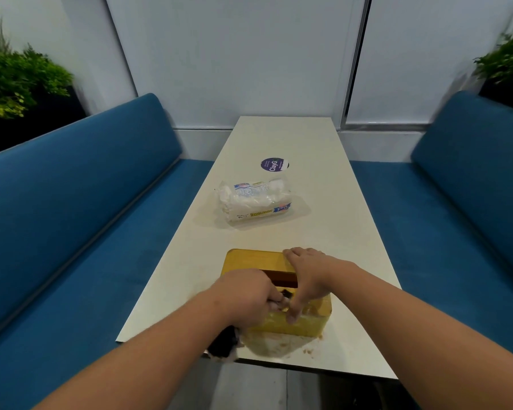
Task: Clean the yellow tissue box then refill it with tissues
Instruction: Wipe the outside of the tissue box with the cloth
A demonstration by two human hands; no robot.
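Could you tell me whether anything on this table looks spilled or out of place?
Yes: brownish crumbs and a smear soil the white table at its near edge, beside the glossy yellow tissue box. The plastic-wrapped tissue pack lies askew.

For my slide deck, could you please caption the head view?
Left hand wipes yellow tissue box with cloth; right hand steadies it; tissue pack waits.
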